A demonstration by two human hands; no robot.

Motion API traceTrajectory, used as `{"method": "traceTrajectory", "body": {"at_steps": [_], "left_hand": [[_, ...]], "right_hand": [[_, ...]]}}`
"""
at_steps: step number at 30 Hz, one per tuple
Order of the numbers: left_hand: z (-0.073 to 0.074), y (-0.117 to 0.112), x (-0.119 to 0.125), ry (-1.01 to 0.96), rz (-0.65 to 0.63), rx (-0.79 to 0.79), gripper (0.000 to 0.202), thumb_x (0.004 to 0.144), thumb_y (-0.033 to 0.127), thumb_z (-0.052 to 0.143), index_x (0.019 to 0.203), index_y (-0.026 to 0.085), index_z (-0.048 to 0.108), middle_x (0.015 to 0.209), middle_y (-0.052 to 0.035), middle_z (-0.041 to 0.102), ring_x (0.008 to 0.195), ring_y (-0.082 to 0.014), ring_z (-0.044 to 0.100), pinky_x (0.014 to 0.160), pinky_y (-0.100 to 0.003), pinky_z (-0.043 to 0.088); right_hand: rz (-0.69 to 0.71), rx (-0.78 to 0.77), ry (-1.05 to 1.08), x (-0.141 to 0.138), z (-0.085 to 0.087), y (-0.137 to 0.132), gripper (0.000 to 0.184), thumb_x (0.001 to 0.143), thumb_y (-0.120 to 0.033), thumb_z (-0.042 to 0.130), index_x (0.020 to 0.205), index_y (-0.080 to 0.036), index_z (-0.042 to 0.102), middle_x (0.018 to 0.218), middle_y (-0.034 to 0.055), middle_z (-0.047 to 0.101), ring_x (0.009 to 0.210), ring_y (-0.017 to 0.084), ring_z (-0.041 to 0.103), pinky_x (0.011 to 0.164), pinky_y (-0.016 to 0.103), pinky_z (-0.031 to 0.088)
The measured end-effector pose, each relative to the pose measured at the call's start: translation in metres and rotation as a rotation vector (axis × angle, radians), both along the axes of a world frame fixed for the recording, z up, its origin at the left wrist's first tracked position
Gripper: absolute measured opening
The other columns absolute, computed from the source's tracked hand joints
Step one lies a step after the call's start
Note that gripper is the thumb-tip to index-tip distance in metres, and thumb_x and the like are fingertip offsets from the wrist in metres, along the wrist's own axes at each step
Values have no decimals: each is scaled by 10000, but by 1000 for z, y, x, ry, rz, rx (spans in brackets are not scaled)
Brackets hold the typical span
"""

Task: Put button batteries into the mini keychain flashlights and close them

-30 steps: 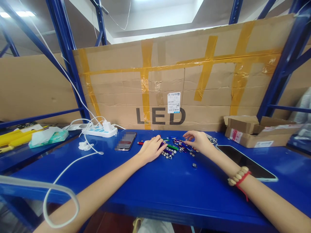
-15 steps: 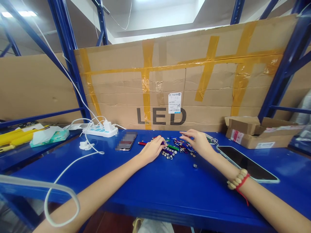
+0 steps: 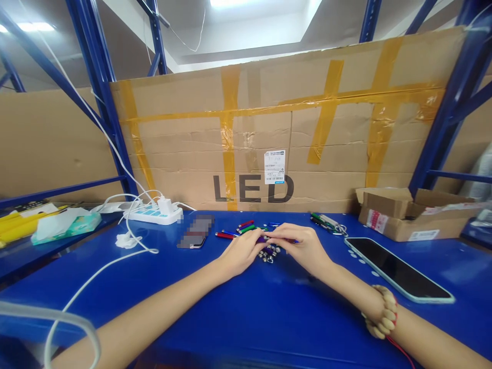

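Observation:
My left hand [image 3: 242, 252] is closed in a pinch on a small purple metal tube [image 3: 262, 239], mostly covered by the fingers. Against the tube's right end, the fingertips of my right hand [image 3: 302, 247] are pinched together; what they hold is hidden. Just below the fingers lie several small silver metal caps [image 3: 270, 252] with purple tubes among them. Beyond my left hand are a red tube [image 3: 226, 235], a green tube [image 3: 247, 228] and other coloured tubes. My right hand covers part of the pile.
A phone [image 3: 400, 266] lies at right, near an open cardboard box [image 3: 407, 218] and a bunch of keyrings with tubes [image 3: 328, 224]. Another phone [image 3: 197, 230] and a white power strip [image 3: 154, 213] with trailing cables lie left. A large cardboard sheet [image 3: 184, 148] stands behind.
My right hand has moved left from above the pile and closed its fingers at the purple tube beside my left hand. The camera view has shifted slightly.

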State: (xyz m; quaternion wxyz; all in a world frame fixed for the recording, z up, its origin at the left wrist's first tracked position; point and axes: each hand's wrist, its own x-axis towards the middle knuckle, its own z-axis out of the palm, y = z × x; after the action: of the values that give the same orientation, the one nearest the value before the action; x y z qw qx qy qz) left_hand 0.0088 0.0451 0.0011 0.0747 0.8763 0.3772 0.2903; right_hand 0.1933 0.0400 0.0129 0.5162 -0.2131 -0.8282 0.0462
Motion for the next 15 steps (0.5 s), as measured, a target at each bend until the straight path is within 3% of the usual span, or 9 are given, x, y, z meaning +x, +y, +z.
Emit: {"method": "traceTrajectory", "body": {"at_steps": [4,9,15], "left_hand": [[0,-3,0,14,-8,-9,153,963,271,326,945,207,464,900,-24,624,810,-181,617,672,-260,447],[0,-8,-1,170,14,76,164,954,285,326,882,201,448,803,-27,651,690,-197,640,548,-248,406],[-2,-17,0,348,28,164,171,953,271,303,917,188,448,806,-53,684,695,-219,668,535,-262,418]], "right_hand": [[-20,-55,7,-1,3,-2,134,813,-286,626,795,-202,729,715,27,700,637,132,634,563,223,499],[-72,-193,-109,4,9,-2,131,774,-268,661,683,-181,700,653,17,684,592,127,612,544,219,461],[-32,-75,-453,10,11,-9,322,921,-280,436,714,-172,657,697,42,652,642,135,572,606,244,419]]}}
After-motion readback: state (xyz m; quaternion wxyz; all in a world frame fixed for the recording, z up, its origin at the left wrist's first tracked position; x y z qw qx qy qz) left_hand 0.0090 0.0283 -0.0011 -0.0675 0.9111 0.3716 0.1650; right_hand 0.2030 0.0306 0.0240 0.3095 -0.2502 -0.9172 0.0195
